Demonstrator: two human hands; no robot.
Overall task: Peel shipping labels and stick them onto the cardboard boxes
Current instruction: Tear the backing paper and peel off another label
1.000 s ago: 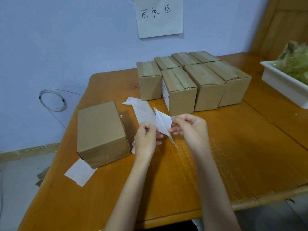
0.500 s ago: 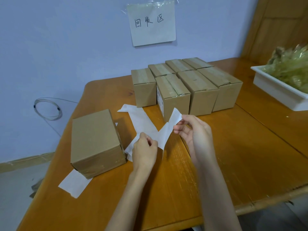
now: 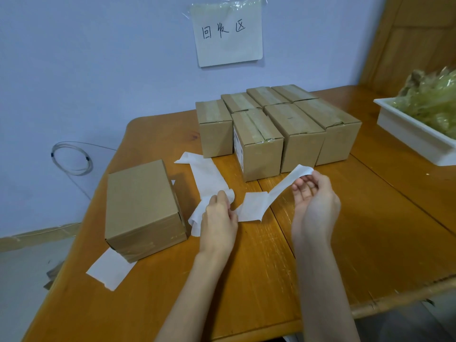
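A white shipping label (image 3: 254,208) stretches between my two hands above the wooden table (image 3: 370,230), partly peeled off its backing. My left hand (image 3: 218,218) pinches the backing's lower left end. My right hand (image 3: 314,201) pinches the label's upper right end, palm turned up. A lone cardboard box (image 3: 143,206) stands to the left of my left hand. Several taped cardboard boxes (image 3: 276,129) sit grouped at the back; the nearest one has a label on its left side (image 3: 238,149).
A strip of white backing paper (image 3: 204,174) lies between the lone box and the group. Another white sheet (image 3: 108,270) sticks out from under the lone box. A white tray (image 3: 414,134) of plastic wrap sits at the right. A paper sign (image 3: 228,33) hangs on the wall.
My hands have moved apart, the right one rightward and up, pulling the label off its backing into a long stretched strip. The view has shifted down and closer.
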